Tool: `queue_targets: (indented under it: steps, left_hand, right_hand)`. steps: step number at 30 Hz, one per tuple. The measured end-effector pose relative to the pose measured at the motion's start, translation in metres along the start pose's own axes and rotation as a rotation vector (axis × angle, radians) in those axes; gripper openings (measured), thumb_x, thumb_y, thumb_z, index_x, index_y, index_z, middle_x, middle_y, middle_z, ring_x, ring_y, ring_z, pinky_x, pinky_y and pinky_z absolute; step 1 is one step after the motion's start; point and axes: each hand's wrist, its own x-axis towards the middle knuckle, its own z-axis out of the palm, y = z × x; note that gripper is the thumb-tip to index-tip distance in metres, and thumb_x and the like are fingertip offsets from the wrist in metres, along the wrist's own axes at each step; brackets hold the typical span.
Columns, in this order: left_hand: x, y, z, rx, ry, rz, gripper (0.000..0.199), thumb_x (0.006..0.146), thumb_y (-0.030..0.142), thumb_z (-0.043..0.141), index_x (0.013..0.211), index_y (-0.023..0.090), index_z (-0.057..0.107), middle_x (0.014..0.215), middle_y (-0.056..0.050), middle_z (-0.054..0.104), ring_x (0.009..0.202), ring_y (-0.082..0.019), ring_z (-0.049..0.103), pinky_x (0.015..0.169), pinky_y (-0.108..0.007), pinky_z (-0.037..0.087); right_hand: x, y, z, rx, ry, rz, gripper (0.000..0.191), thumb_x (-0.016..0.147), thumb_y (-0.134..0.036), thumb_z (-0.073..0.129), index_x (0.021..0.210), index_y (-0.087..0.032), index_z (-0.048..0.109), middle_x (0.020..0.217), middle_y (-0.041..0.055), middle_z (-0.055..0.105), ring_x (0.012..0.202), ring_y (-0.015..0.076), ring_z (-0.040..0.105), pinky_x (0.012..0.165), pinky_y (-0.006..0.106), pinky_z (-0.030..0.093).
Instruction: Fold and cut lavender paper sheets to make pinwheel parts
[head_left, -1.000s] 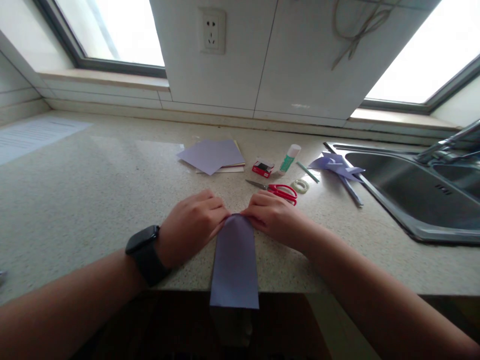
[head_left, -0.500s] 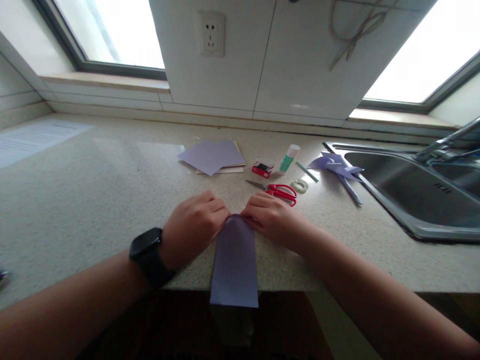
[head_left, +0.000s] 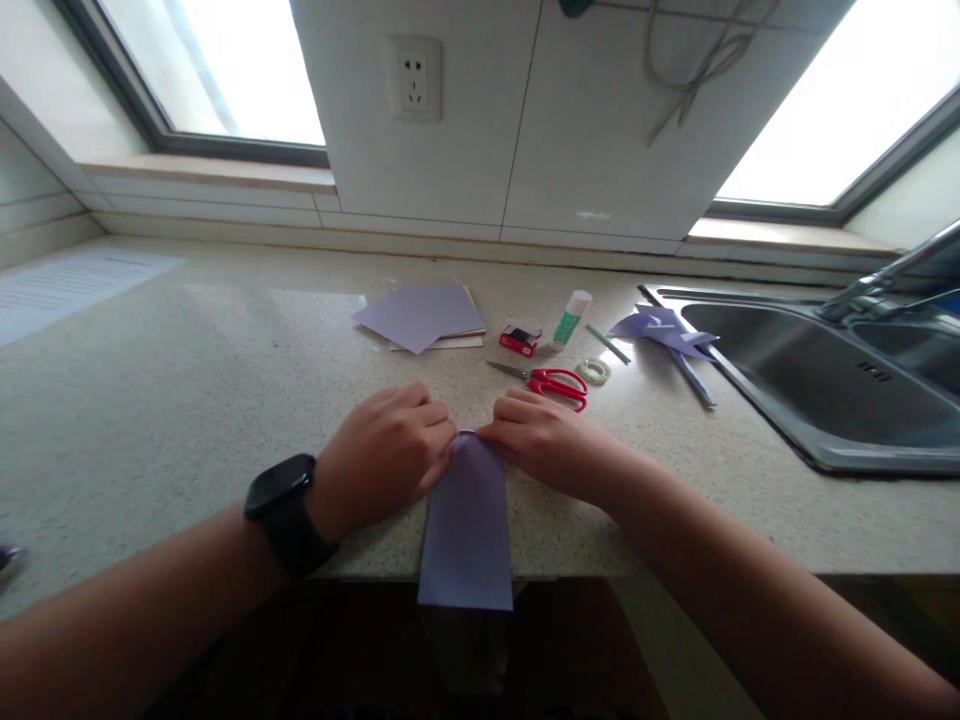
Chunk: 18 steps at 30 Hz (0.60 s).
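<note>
A purple paper strip (head_left: 466,540) lies near the middle of the speckled surface (head_left: 225,420), its near end reaching out past the near edge. The left hand (head_left: 384,452) has its grip pinching the strip's far left corner, fingers curled under. The right hand (head_left: 546,440) mirrors it, its grip pinching the far right corner between thumb and bent fingers. A short stretch of the far edge shows between the two hands; how it is folded there is too small to tell. A black watch (head_left: 279,488) sits on the left wrist.

Just beyond the right hand lie red-handled scissors (head_left: 536,379), closed, blades pointing left. To their right is a tape roll (head_left: 594,381), and farther back stand a small red box (head_left: 519,340) and a glue stick (head_left: 570,322), with a thin green stick (head_left: 608,343) to the right. A purple pinwheel (head_left: 660,328) rests at the left rim of the metal sink (head_left: 772,375). Stacked paper sheets (head_left: 420,315) lie beyond the left hand, and a printed sheet (head_left: 75,285) lies at the far left.
</note>
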Motion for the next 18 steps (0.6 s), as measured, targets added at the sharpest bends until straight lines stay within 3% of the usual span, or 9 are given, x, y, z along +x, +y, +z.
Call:
queue_targets:
  steps: [6,12,18]
  left_hand:
    - [0.005,-0.003,0.004,-0.119,-0.005,-0.067,0.029,0.100,0.032,0.052,0.081,0.020,0.070,0.080,-0.004,0.068,0.083,-0.023,0.055,0.077,-0.038,0.043]
    - [0.013,-0.008,0.007,-0.371,0.006,-0.198,0.012,0.092,0.024,0.065,0.090,0.023,0.077,0.088,-0.003,0.072,0.091,-0.022,0.061,0.083,-0.035,0.044]
    - [0.019,-0.015,0.011,-0.657,-0.066,-0.310,0.012,0.087,0.025,0.066,0.086,0.020,0.077,0.082,-0.002,0.076,0.076,-0.017,0.068,0.070,-0.030,0.047]
  right_hand:
    - [-0.002,-0.001,-0.004,0.027,0.003,0.001,0.016,0.099,-0.015,0.053,0.100,-0.015,0.069,0.084,0.0051,0.059,0.082,0.0196,0.048,0.073,0.032,0.038]
    - [-0.004,0.000,-0.008,0.031,-0.011,-0.004,0.019,0.097,-0.010,0.053,0.107,-0.016,0.068,0.089,0.0060,0.060,0.085,0.0208,0.049,0.071,0.033,0.039]
    - [-0.001,0.004,-0.005,0.198,0.043,0.024,0.022,0.099,-0.012,0.050,0.105,-0.016,0.071,0.089,0.0072,0.063,0.087,0.0197,0.053,0.077,0.032,0.044]
